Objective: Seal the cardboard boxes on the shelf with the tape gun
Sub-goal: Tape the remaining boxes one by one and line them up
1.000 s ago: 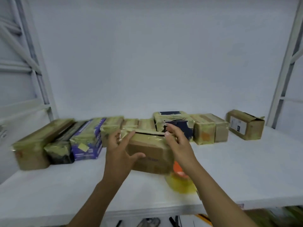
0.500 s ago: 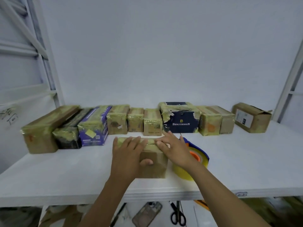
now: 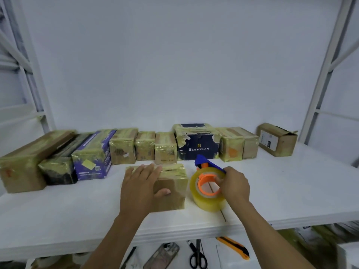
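Observation:
A small cardboard box with yellowish tape over its top sits near the front of the white shelf. My left hand lies flat over its top left, thumb against the front face. Just right of the box stands the tape gun, a blue frame with an orange hub and a thick clear roll. My right hand grips it from the right side, fingers curled at the hub.
A row of taped boxes lines the back, with a dark blue printed box in the middle and a brown box with an open flap at far right. Below the shelf edge lie scissors, a yellow utility knife and a phone.
The box has been set down on the shelf from mid-air. My right hand left the box top and moved right onto the tape gun. My left hand stayed on the box.

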